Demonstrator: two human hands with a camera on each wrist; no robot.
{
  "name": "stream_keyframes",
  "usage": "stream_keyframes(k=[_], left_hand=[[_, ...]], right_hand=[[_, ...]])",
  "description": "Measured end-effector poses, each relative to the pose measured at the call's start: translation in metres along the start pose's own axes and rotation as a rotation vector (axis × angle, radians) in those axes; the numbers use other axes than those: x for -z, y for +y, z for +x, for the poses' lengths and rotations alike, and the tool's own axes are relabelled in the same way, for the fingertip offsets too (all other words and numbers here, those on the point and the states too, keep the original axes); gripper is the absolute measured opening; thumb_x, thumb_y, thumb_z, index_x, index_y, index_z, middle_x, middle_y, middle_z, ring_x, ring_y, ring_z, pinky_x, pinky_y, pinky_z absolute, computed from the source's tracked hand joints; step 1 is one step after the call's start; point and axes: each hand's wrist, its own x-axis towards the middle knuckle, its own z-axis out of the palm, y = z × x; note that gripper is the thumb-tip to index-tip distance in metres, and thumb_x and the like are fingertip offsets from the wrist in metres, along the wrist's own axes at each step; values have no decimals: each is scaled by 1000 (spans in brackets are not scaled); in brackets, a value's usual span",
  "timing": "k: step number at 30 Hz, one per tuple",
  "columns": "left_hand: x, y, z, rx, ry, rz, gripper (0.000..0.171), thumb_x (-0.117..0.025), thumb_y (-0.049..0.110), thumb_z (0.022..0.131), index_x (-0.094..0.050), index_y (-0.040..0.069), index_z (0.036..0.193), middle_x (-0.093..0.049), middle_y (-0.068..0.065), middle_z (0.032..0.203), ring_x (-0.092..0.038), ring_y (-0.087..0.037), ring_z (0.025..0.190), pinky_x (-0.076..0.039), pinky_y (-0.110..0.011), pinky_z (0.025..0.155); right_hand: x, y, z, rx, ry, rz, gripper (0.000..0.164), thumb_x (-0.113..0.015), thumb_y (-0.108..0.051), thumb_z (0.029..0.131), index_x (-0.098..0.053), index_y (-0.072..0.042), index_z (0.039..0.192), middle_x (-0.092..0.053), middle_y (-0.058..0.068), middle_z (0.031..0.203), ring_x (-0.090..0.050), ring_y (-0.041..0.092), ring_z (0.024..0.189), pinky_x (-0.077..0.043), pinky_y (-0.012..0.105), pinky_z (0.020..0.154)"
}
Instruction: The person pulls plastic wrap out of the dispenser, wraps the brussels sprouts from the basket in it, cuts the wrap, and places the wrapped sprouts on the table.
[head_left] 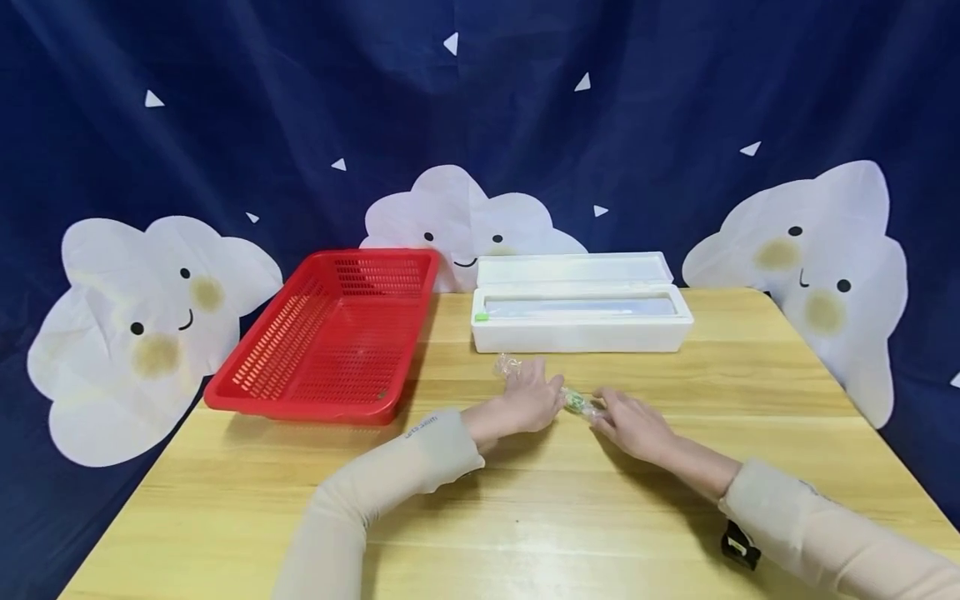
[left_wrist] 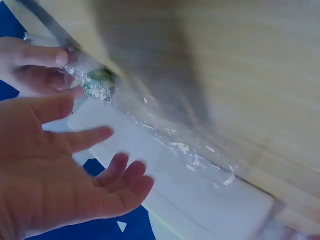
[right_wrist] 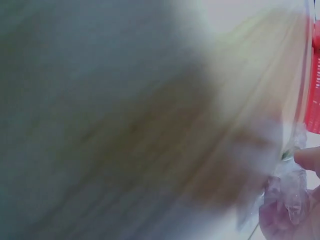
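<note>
A small green piece (head_left: 576, 402), rolled in clear plastic film (left_wrist: 187, 152), lies between the two hands over the table. My right hand (head_left: 633, 425) pinches the film at the right end of the roll. In the right wrist view, the thumb and fingers of that hand (right_wrist: 285, 217) hold crumpled film. My left hand (head_left: 531, 396) is at the other side, and its fingers are spread and loosely bent in the left wrist view. Film trails past this hand to a loose, crinkled end (head_left: 507, 364). The kind of green piece is hidden by the wrap.
Behind the hands stands a long white box (head_left: 581, 336) with its lid (head_left: 576, 268) raised and a green slider (head_left: 482, 317) at its left. A red plastic basket (head_left: 300, 408) sits at the left, with a tiny green bit inside. A dark blue curtain hangs behind the wooden table (head_left: 525, 533).
</note>
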Motion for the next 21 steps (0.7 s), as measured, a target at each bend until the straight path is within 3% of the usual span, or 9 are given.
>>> stream_keyframes(k=[4,8,14,19,21], left_hand=[[0,-5,3,47,-57,-11,48,-45,32,94,-37,19,139,-37,-9,109,-38,-21,96,-39,-35,81],[-4,-10,12,75,-94,-47,48,-44,29,95,-33,19,141,-39,-14,122,-40,-25,108,-38,-43,90],[-6,-12,24,4,-110,-111,53,-43,45,93,-38,16,137,-36,-20,132,-36,-34,122,-29,-53,100],[0,-11,34,-58,-124,-126,59,-48,46,91,-35,17,140,-38,-16,134,-30,-29,127,-20,-50,105],[3,-10,39,-82,-131,-118,62,-50,45,90,-32,17,142,-39,-14,133,-32,-26,124,-23,-45,104]], right_hand=[[2,-6,1,-19,-30,-7,29,-64,-19,83,-56,-1,104,-62,7,78,-53,18,60,-39,28,48],[1,-13,-1,1,-36,-38,21,-65,-23,82,-63,-5,92,-54,-6,61,-42,8,48,-35,27,50],[-4,-23,-9,4,-64,9,22,-64,-25,84,-65,-4,88,-51,-11,52,-42,3,39,-37,25,51],[-1,-28,-13,8,-84,118,21,-62,-20,86,-64,1,86,-52,-9,54,-43,3,38,-38,21,39],[1,-29,-14,21,-104,167,21,-61,-17,86,-63,3,87,-52,-7,53,-43,3,36,-37,20,36]])
